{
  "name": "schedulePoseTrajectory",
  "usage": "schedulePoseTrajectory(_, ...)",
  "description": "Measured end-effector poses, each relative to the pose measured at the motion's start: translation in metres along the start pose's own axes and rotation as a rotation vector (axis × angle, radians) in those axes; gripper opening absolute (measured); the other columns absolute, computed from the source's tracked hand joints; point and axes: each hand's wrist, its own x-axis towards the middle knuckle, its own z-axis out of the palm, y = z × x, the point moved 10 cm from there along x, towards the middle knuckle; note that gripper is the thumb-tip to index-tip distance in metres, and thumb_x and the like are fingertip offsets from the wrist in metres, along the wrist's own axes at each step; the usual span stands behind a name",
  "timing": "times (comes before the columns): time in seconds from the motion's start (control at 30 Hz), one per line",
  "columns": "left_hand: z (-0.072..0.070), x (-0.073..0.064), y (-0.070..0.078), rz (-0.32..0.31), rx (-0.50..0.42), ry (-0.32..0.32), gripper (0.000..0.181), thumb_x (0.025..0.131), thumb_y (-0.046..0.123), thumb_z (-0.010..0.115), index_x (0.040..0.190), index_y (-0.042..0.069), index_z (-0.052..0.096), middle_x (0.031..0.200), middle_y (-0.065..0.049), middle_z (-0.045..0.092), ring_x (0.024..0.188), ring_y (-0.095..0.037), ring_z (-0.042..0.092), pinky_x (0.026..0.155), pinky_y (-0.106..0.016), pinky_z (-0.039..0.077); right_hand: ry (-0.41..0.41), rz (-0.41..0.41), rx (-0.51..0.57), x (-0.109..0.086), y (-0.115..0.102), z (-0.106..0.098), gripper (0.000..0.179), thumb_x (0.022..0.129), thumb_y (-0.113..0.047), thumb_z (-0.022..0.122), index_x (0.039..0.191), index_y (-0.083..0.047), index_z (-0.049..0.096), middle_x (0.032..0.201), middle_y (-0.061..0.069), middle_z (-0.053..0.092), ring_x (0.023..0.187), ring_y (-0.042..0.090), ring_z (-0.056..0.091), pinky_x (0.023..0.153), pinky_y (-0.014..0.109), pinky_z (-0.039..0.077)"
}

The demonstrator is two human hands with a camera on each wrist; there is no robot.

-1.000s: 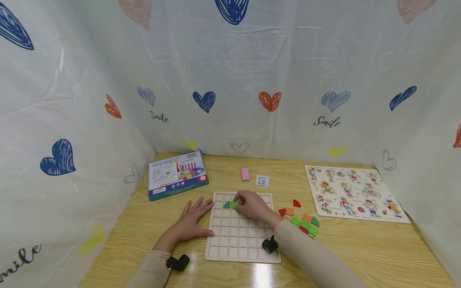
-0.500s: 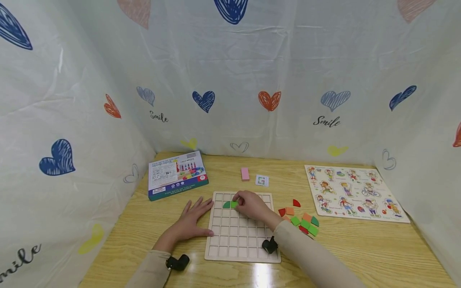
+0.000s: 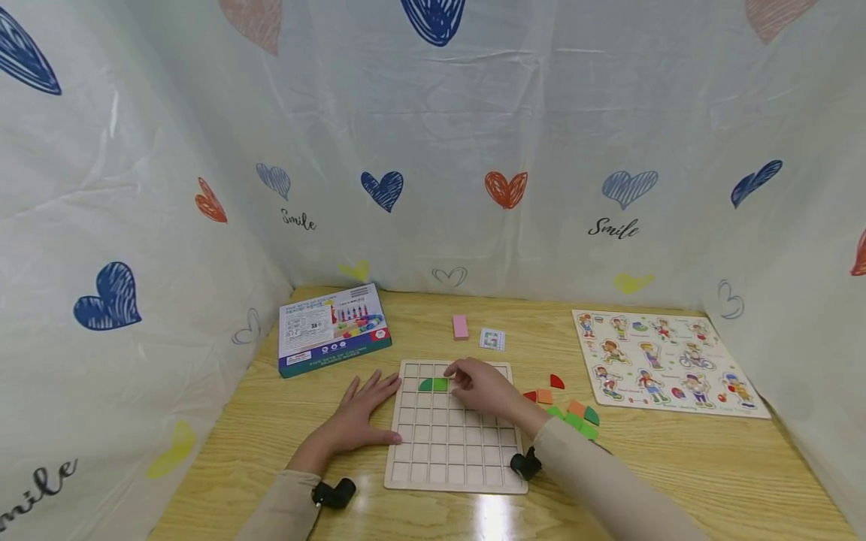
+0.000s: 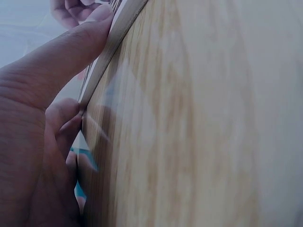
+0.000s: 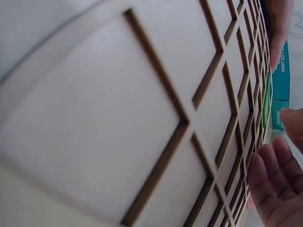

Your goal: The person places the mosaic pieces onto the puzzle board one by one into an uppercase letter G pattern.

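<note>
A pale wooden grid board (image 3: 438,454) lies on the table in front of me. In its second row from the far side, a dark green quarter-circle tile (image 3: 426,385) and a light green square tile (image 3: 440,385) sit side by side. My right hand (image 3: 483,389) hovers just right of the square tile, thumb and fingers parted around nothing in the right wrist view. Spread fingers of my left hand (image 3: 356,422) rest along the board's left side; its thumb (image 4: 90,33) lies on the board's edge in the left wrist view.
Right of the board lies a loose pile of red, orange and green tiles (image 3: 587,431), partly behind my right arm. Beyond the board are a pink block (image 3: 460,327) and a small pattern card (image 3: 492,339). A box (image 3: 334,330) stands back left, a picture puzzle board (image 3: 666,364) at right.
My right hand has let go of the light green square and shifted slightly right, leaving the tile fully visible on the board. The left hand stays in place.
</note>
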Motion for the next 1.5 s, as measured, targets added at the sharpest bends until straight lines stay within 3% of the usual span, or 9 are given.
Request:
schedulePoseTrajectory(0.4, 0.002, -0.001, -0.002, -0.01, 0.0, -0.01, 0.101, 0.082, 0.061, 0.076, 0.161, 0.017, 0.032, 0.168, -0.002, 0.024, 0.157, -0.032, 0.003, 0.122, -0.058, -0.01, 0.04, 0.016, 0.021, -0.026, 0.019, -0.025, 0.023, 0.097, -0.01, 0.068, 0.12, -0.01, 0.07, 0.1, -0.004, 0.063, 0.089, 0.011, 0.058, 0.078, 0.031, 0.053)
schedulePoseTrajectory(0.7, 0.004, 0.001, -0.002, -0.009, 0.003, -0.011, 0.101, 0.082, 0.063, 0.075, 0.161, 0.017, 0.032, 0.168, -0.001, 0.024, 0.157, -0.033, 0.003, 0.122, -0.058, -0.01, 0.097, 0.062, 0.019, -0.06, 0.049, -0.049, 0.025, 0.098, -0.009, 0.067, 0.123, -0.01, 0.068, 0.109, 0.0, 0.066, 0.097, 0.014, 0.062, 0.081, 0.031, 0.055)
schedulePoseTrajectory(1.1, 0.001, 0.0, -0.001, -0.002, 0.005, 0.003, 0.101, 0.082, 0.06, 0.078, 0.161, 0.016, 0.033, 0.168, -0.001, 0.024, 0.157, -0.033, 0.004, 0.122, -0.057, -0.01, 0.18, 0.131, -0.027, -0.105, 0.085, -0.089, 0.026, 0.097, -0.015, 0.07, 0.121, -0.006, 0.069, 0.107, 0.002, 0.067, 0.097, 0.019, 0.065, 0.081, 0.033, 0.057)
schedulePoseTrajectory(1.3, 0.001, 0.0, 0.0, -0.007, 0.002, 0.0, 0.101, 0.082, 0.06, 0.077, 0.161, 0.016, 0.033, 0.168, -0.001, 0.024, 0.157, -0.033, 0.004, 0.122, -0.057, -0.01, 0.188, 0.13, -0.119, -0.113, 0.091, -0.094, 0.024, 0.096, -0.015, 0.072, 0.118, -0.006, 0.071, 0.104, 0.0, 0.067, 0.091, 0.016, 0.063, 0.078, 0.034, 0.056)
schedulePoseTrajectory(1.5, 0.001, 0.0, -0.001, -0.011, 0.004, -0.005, 0.101, 0.082, 0.061, 0.077, 0.161, 0.017, 0.032, 0.168, -0.001, 0.024, 0.157, -0.032, 0.003, 0.122, -0.057, -0.01, 0.176, 0.154, -0.124, -0.112, 0.098, -0.09, 0.023, 0.095, -0.014, 0.073, 0.117, -0.006, 0.072, 0.103, 0.0, 0.066, 0.088, 0.013, 0.059, 0.076, 0.033, 0.054)
